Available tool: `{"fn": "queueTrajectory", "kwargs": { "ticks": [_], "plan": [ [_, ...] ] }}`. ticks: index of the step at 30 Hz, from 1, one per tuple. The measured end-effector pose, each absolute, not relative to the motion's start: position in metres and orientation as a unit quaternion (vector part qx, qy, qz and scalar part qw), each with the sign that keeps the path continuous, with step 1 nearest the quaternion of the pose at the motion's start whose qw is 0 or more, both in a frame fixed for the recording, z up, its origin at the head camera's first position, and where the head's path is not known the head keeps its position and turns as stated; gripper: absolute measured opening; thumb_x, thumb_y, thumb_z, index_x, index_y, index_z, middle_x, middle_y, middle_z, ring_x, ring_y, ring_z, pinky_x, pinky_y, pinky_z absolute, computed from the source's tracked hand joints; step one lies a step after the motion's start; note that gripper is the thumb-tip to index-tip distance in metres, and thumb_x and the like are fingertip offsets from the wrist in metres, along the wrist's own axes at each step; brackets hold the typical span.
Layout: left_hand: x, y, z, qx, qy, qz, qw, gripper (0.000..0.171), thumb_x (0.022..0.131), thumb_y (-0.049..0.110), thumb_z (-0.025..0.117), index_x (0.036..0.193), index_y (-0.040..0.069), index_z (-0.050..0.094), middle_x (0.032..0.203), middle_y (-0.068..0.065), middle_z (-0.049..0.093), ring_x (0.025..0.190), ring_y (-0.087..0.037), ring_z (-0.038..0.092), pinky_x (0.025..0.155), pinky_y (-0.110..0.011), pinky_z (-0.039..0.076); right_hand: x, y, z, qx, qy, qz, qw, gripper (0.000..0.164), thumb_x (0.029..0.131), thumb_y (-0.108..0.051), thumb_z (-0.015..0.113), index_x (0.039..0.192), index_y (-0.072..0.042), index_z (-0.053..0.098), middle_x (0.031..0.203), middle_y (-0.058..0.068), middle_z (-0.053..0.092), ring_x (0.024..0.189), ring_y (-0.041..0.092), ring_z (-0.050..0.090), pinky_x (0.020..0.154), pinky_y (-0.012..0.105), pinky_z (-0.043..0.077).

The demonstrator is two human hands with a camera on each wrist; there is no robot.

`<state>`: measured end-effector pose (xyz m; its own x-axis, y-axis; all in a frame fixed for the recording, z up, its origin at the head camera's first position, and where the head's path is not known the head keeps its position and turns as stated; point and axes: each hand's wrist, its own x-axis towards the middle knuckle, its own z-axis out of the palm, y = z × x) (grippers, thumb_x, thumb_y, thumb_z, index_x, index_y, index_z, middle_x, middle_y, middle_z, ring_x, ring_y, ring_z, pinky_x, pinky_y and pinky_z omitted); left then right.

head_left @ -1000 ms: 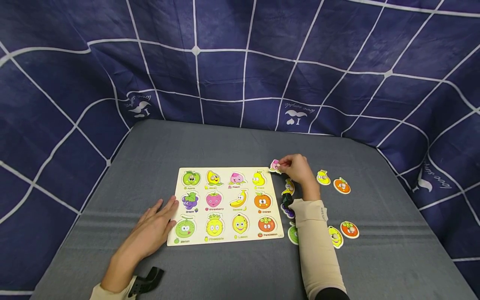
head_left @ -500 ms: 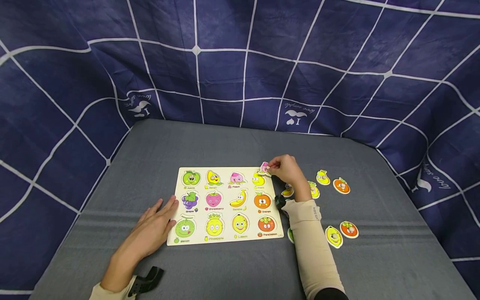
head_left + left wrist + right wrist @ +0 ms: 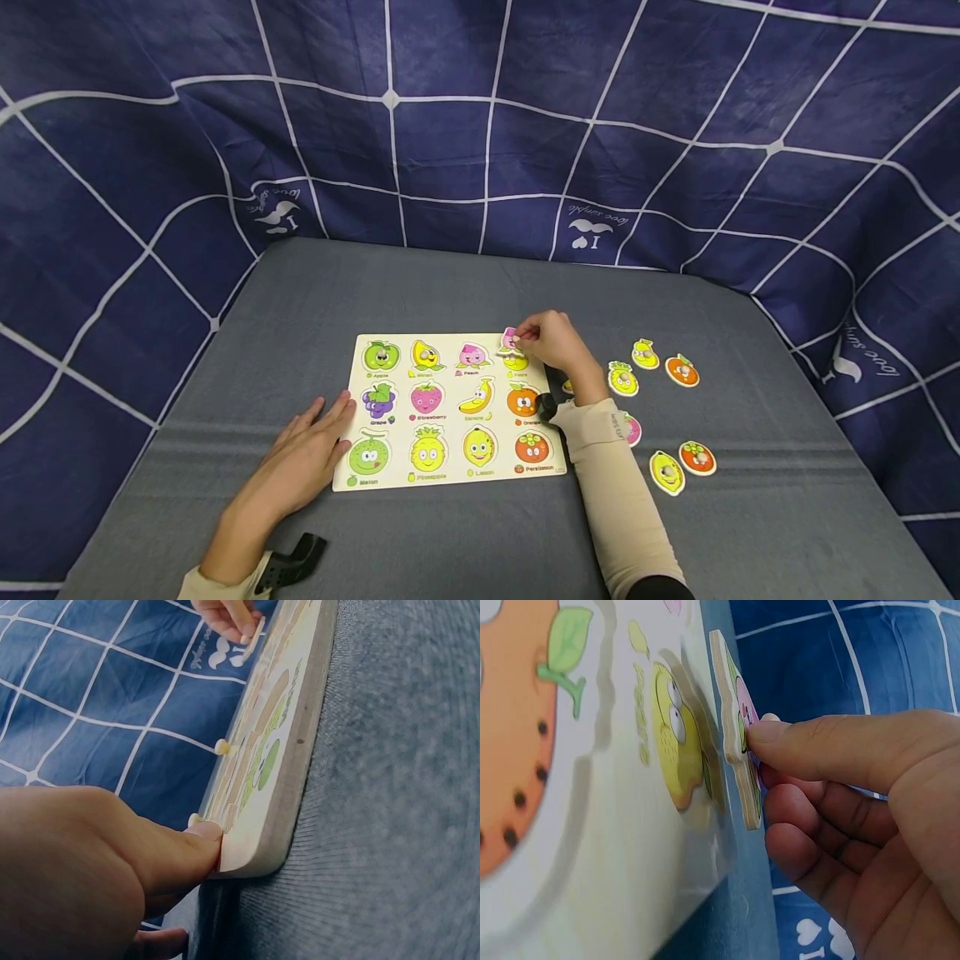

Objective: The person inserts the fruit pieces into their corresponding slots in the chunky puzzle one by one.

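My right hand (image 3: 555,340) pinches a pink peach puzzle piece (image 3: 509,339) by its knob. The piece is held above the pear picture of a fruit puzzle board (image 3: 455,433). In the right wrist view, the peach piece (image 3: 739,731) is tilted on edge and apart from the board, with the thumb (image 3: 817,750) on its knob. My left hand (image 3: 307,454) rests at the board's left edge. The left wrist view shows its thumb (image 3: 180,851) touching the board's near corner. Knobs (image 3: 222,746) stand up from the board there.
Right of the board lie several loose pieces: a pear (image 3: 645,354), an orange (image 3: 682,370), a pineapple (image 3: 622,379), a lemon (image 3: 667,472) and a persimmon (image 3: 697,457). A strawberry-pink piece (image 3: 633,430) is partly behind the right sleeve. A blue checked cloth (image 3: 442,150) hangs behind the grey table (image 3: 420,283).
My right hand has carried the peach piece leftward, from beyond the board's top right corner to above the pear picture. The left hand has stayed in place.
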<state>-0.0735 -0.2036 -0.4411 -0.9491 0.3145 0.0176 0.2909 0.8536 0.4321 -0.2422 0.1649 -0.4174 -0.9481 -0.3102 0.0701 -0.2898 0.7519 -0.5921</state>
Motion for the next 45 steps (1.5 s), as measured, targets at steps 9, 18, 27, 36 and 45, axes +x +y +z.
{"fn": "queueTrajectory", "kwargs": {
  "ticks": [9, 18, 27, 36, 45],
  "plan": [
    [-0.074, -0.205, -0.442, 0.166, 0.962, 0.216, 0.02, 0.054, 0.095, 0.008, 0.063, 0.144, -0.005, 0.045, 0.152, -0.02, 0.039, 0.137, -0.054, 0.031, 0.102, -0.072, 0.026, -0.239, 0.148, -0.418, -0.181, 0.929, -0.321, 0.038, 0.004, 0.085, -0.004, 0.075, 0.087, -0.001, 0.076, 0.073, 0.001, 0.067, 0.066, 0.011, 0.059, 0.063, 0.024, 0.05],
    [-0.073, -0.204, -0.44, 0.165, 0.963, 0.213, 0.026, 0.053, 0.096, 0.009, 0.062, 0.144, -0.005, 0.045, 0.153, -0.02, 0.038, 0.137, -0.054, 0.031, 0.103, -0.072, 0.026, -0.237, 0.136, -0.418, -0.198, 0.926, -0.317, 0.045, 0.004, 0.084, -0.005, 0.077, 0.087, -0.002, 0.076, 0.071, -0.001, 0.065, 0.065, 0.01, 0.056, 0.062, 0.024, 0.048],
    [-0.073, -0.205, -0.443, 0.162, 0.963, 0.214, 0.017, 0.054, 0.095, 0.009, 0.064, 0.144, -0.005, 0.046, 0.152, -0.021, 0.039, 0.136, -0.054, 0.032, 0.102, -0.072, 0.027, -0.238, 0.123, -0.416, -0.218, 0.925, -0.307, 0.045, 0.004, 0.084, -0.005, 0.077, 0.086, -0.002, 0.076, 0.07, -0.002, 0.065, 0.064, 0.009, 0.055, 0.061, 0.023, 0.047],
    [-0.073, -0.205, -0.44, 0.162, 0.963, 0.214, 0.02, 0.054, 0.096, 0.009, 0.063, 0.145, -0.005, 0.045, 0.152, -0.021, 0.039, 0.137, -0.053, 0.031, 0.103, -0.072, 0.026, -0.236, 0.111, -0.419, -0.223, 0.928, -0.294, 0.059, 0.004, 0.086, -0.008, 0.076, 0.088, -0.005, 0.076, 0.07, -0.003, 0.064, 0.064, 0.01, 0.054, 0.059, 0.022, 0.045],
    [-0.073, -0.205, -0.44, 0.161, 0.962, 0.219, 0.016, 0.054, 0.096, 0.008, 0.062, 0.145, -0.006, 0.045, 0.152, -0.021, 0.039, 0.137, -0.053, 0.031, 0.104, -0.072, 0.025, -0.236, 0.106, -0.421, -0.229, 0.924, -0.298, 0.065, 0.003, 0.086, -0.006, 0.076, 0.088, -0.004, 0.077, 0.071, -0.003, 0.064, 0.066, 0.009, 0.055, 0.062, 0.022, 0.046]
  ]
}}
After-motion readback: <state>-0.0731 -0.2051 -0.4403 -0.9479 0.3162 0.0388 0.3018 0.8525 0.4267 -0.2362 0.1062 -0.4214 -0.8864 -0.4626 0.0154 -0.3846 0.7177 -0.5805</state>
